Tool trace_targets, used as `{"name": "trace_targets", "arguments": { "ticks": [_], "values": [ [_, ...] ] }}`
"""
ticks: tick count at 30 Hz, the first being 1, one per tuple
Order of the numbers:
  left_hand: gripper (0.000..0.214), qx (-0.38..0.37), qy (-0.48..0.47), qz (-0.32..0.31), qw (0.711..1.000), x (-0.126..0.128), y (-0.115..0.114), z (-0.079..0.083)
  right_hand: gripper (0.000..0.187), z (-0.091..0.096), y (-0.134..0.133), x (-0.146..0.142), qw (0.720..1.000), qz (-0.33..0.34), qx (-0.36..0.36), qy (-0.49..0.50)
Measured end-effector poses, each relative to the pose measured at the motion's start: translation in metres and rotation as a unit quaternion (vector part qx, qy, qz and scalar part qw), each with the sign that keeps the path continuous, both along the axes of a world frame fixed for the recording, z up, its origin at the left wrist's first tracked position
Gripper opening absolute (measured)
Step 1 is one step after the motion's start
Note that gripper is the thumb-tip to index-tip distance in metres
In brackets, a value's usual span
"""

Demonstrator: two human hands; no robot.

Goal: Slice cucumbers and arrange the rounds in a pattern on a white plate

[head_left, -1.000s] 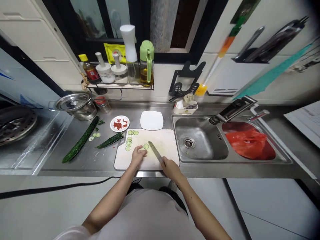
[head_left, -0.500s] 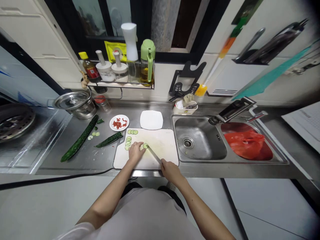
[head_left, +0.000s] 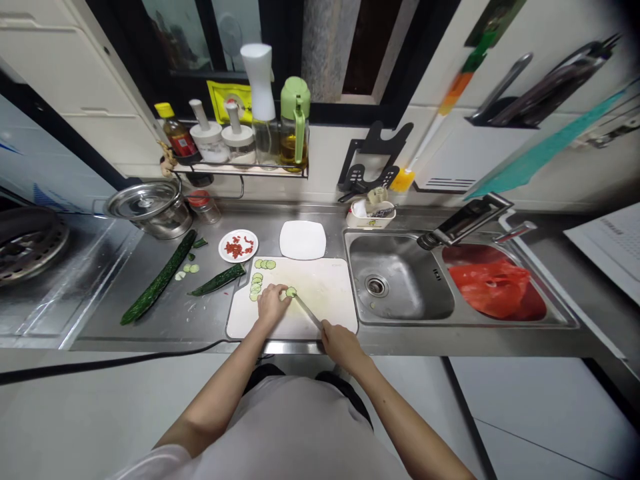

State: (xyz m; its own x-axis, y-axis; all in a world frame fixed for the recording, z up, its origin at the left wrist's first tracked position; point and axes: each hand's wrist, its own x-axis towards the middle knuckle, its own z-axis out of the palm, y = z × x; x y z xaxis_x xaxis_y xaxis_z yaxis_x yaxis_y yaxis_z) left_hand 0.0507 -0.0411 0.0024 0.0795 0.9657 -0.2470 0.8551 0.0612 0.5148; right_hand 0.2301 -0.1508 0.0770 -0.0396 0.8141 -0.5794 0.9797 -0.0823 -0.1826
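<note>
On the white cutting board [head_left: 320, 273], my right hand [head_left: 343, 343] is wrapped round the handle of a knife [head_left: 307, 311]. The blade points up and to the left, its tip at a round cucumber slice [head_left: 291, 292]. The fingertips of my left hand [head_left: 272, 304] are closed on that slice from the left. Two groups of cut slices lie on the board: a row of cucumber slices [head_left: 265, 265] at the top left and a column of cucumber slices [head_left: 256, 285] just below it.
Left of the board lie a cut cucumber piece [head_left: 219, 279] and a whole cucumber [head_left: 160, 280]. Behind stand a plate of chopped red bits [head_left: 239, 246] and a white plate [head_left: 303, 240]. A double sink [head_left: 400, 280] adjoins the right, with a red bag [head_left: 493, 287] in it.
Almost nothing differs. The knife and both hands keep practically the same place at the cucumber slice; the view has shifted very slightly.
</note>
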Motion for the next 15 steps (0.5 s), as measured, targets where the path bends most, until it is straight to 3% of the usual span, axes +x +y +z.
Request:
{"name": "trace_targets", "arguments": {
  "ticks": [15],
  "values": [
    [0.029,-0.001,-0.002,0.006,1.0,0.001,0.002,0.0,0.031,0.003,0.004,-0.014,0.999,-0.007,-0.045,0.002]
  ]
}}
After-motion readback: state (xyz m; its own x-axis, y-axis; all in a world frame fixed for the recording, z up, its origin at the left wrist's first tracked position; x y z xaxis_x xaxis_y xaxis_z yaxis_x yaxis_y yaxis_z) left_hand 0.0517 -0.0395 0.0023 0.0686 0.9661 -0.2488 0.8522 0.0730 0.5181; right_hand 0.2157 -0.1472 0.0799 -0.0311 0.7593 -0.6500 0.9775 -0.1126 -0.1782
